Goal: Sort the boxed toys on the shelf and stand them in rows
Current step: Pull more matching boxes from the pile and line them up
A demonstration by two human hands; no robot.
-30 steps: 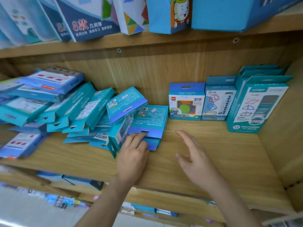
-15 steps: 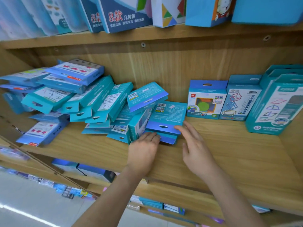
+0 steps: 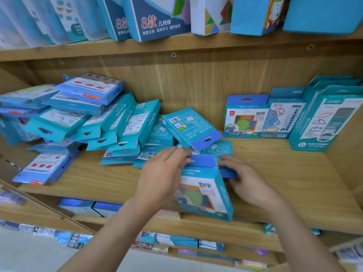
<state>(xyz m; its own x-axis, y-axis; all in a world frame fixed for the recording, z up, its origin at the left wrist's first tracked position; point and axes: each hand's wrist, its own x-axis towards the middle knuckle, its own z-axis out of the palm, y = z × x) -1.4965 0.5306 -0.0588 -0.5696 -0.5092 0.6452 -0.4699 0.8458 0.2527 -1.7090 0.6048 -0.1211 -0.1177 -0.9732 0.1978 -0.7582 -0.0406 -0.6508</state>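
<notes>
My left hand [image 3: 161,177] grips a teal toy box with a blue hang tab [image 3: 204,193], raised off the wooden shelf [image 3: 284,173] with its printed front toward me. To its right, my right hand [image 3: 251,185] pinches the blue tab of a second box [image 3: 228,173] that lies flat on the shelf. Just behind them another teal box [image 3: 188,126] leans tilted. A loose pile of teal and blue boxes [image 3: 98,124] fills the left half. At the right, a matching box [image 3: 245,118], a slimmer box [image 3: 282,118] and tall teal boxes [image 3: 322,118] stand upright against the back.
Bare shelf board lies between my hands and the standing boxes. The cabinet side wall [image 3: 349,134] closes the right end. Large boxes [image 3: 157,16] stand on the shelf above, and more boxes [image 3: 88,207] sit on the shelf below.
My left hand has lifted a teal box out of the pile's front edge and turned it upright. My right hand has moved from the box top to the blue tab beneath.
</notes>
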